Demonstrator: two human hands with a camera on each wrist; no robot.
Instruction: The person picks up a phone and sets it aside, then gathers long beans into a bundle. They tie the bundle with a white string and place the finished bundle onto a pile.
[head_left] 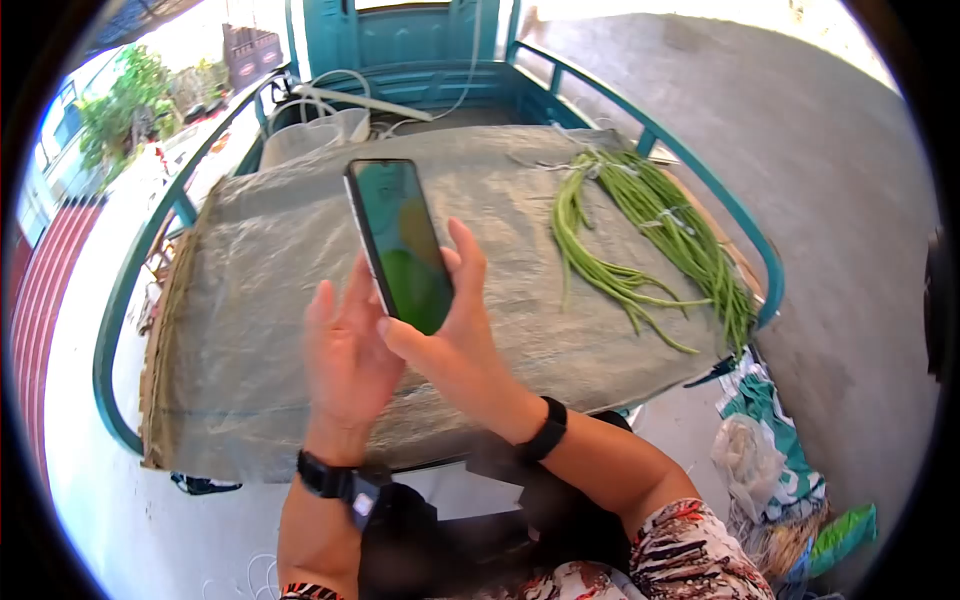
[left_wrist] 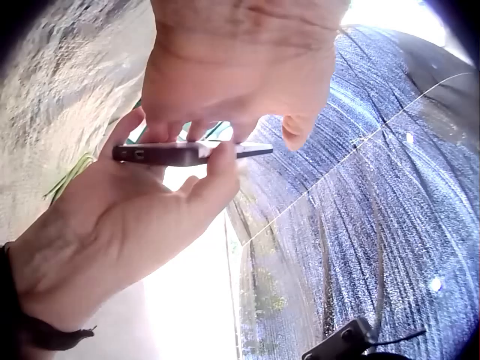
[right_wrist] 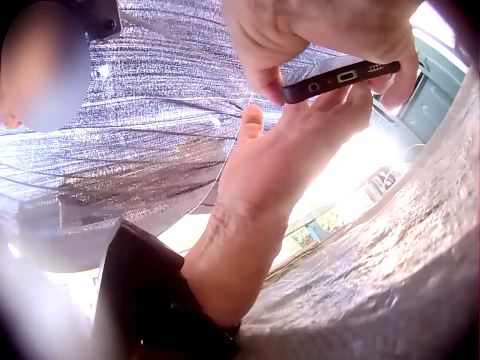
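Observation:
A smartphone (head_left: 405,250) is held upright and tilted over the covered cart bed, its lit screen showing green. My right hand (head_left: 462,340) grips it by its edges, thumb on the near lower edge and fingers on the far side. Behind the phone's lower left side is my left hand (head_left: 350,375), with its thumb raised off the phone and its fingers partly hidden by it. In the right wrist view, the left fingers lie along the back of the phone (right_wrist: 341,81), whose bottom end with its port faces the camera. Long green beans (head_left: 655,215), tied in bundles, lie to the right.
A grey-brown sheet (head_left: 270,280) covers the cart bed, with teal rails (head_left: 690,165) on both sides. White buckets (head_left: 315,138) and a hose stand behind it. Plastic bags (head_left: 750,460) lie on the ground at right. A dark shade net (left_wrist: 360,187) hangs overhead.

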